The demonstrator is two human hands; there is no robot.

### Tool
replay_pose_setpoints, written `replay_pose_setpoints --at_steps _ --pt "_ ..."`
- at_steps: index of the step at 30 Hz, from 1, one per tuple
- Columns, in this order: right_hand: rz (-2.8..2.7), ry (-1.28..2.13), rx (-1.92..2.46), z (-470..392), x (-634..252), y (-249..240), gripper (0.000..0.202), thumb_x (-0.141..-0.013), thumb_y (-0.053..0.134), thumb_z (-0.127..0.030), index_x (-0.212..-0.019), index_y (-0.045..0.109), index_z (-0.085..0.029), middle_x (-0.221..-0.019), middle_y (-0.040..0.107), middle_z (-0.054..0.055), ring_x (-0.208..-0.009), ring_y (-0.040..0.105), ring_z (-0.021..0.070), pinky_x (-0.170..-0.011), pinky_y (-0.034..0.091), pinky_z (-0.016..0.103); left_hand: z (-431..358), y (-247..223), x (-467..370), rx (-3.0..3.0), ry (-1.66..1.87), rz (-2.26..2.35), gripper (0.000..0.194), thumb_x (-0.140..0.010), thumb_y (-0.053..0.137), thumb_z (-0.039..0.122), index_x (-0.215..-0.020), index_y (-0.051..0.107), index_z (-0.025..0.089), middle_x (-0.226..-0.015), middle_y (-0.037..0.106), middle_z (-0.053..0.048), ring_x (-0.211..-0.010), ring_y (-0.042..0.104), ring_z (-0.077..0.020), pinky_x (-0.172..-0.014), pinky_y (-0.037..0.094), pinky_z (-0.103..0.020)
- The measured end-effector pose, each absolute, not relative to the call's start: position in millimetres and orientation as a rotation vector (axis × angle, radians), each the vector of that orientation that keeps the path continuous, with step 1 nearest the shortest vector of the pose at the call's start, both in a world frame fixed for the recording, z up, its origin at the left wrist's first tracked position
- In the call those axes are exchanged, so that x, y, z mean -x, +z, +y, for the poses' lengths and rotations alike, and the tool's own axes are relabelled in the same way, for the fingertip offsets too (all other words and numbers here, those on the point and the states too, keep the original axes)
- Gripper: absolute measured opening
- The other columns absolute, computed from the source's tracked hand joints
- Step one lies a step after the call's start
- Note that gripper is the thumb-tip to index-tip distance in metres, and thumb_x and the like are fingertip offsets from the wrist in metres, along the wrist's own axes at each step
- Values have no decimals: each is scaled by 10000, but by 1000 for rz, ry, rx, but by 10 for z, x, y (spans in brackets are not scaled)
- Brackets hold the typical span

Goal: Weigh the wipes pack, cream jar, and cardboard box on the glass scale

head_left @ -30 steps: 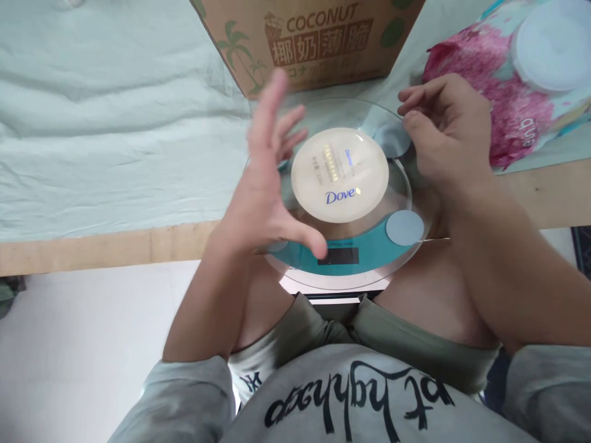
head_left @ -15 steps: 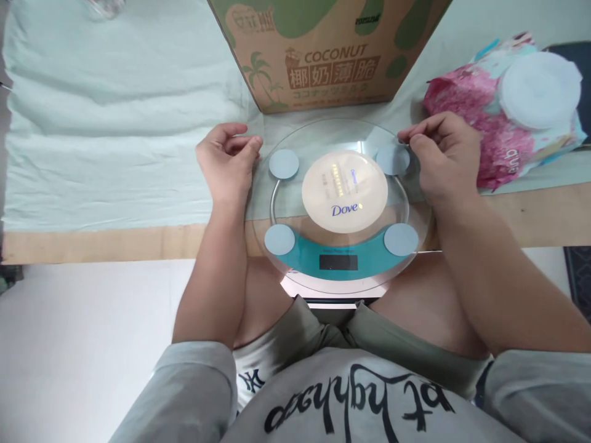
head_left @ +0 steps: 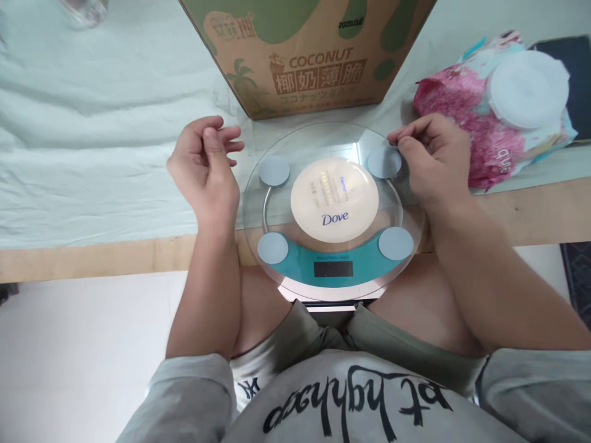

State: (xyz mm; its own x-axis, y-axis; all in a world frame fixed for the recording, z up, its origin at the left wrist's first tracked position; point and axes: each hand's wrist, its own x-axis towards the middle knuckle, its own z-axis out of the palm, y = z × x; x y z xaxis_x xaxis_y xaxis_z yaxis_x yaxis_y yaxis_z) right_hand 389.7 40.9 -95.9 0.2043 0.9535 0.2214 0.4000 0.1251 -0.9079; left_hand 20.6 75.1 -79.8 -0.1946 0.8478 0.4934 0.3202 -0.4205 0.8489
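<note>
A round clear glass scale (head_left: 333, 269) with a teal band, a dark display and round pale pads lies at the table's front edge, its near part over my lap. A white lid printed "Dove" (head_left: 335, 200) sits on its middle. Off the scale's left rim my left hand (head_left: 206, 166) is raised, fingers loosely curled and apart, holding nothing. My right hand (head_left: 431, 151) is at the scale's upper right rim, thumb and fingertips together on or close to the glass edge.
Behind the scale stands a cardboard coconut box (head_left: 318, 55). At the right, a pink and blue pack (head_left: 455, 92) with a white cap lies beside a dark flat object (head_left: 579, 80). A clear item (head_left: 85, 11) is at the upper left. Pale green cloth (head_left: 115, 154) covers the table.
My left hand has moved left, away from the scale's rim, and its fingers have spread. The right hand stays at the rim. The view has shifted slightly.
</note>
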Motion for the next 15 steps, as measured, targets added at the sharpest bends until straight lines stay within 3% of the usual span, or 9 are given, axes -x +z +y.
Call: replay_pose_setpoints --at_steps 2,3,6,8,10,13,15 --pt "-1377 693 1464 418 -3904 -969 325 -1047 728 -480 -1040 638 -168 -1162 742 96 -1008 700 145 -856 612 298 472 -504 -415 -1705 1641 1224 526 -1169 531 788 -1313 773 343 -1198 866 -13 -1052 875 -258 -822 729 -496" --pt "-1379 696 1471 422 -3908 -973 320 -1048 728 -479 -1038 639 -172 -1161 742 92 -1010 700 147 -844 610 295 346 -390 -509 -1764 1549 1129 529 -1150 556 809 -1398 766 391 -1334 859 1 -1216 870 -284 -927 770 -519" --pt "-1385 699 1485 429 -3918 -981 321 -1051 726 -486 -1036 645 -175 -1174 744 87 -1040 708 157 -876 630 310 128 -268 -690 -2042 1335 799 755 -1068 608 906 -1658 643 437 -1760 643 -33 -1642 654 -375 -1253 713 -611" --pt "-1383 701 1489 433 -3925 -985 326 -1050 734 -486 -1041 639 -174 -1181 744 88 -1045 709 160 -921 647 329 120 -335 -710 -2277 1241 661 857 -1023 676 911 -1716 609 411 -1861 510 -99 -1713 564 -429 -1382 605 -680" --pt "-1377 703 1493 437 -3929 -987 319 -1038 744 -468 -1038 630 -171 -1176 748 92 -1043 707 160 -937 651 334 167 -429 -661 -2469 1124 615 859 -982 791 853 -1694 644 396 -1868 476 -143 -1688 578 -445 -1390 589 -684" --pt "-1369 697 1499 441 -3922 -983 298 -1018 732 -437 -1036 631 -157 -1171 755 93 -1044 703 151 -924 639 314 228 -490 -550 -2548 965 629 837 -971 870 772 -1686 660 392 -1891 439 -156 -1683 583 -450 -1280 676 -653" --pt "-1366 690 1501 439 -3908 -974 286 -1006 714 -421 -1034 634 -148 -1172 758 95 -1040 699 144 -914 626 299 230 -479 -518 -2519 946 609 826 -992 870 741 -1700 653 375 -1860 491 -166 -1655 616 -446 -1234 703 -631"
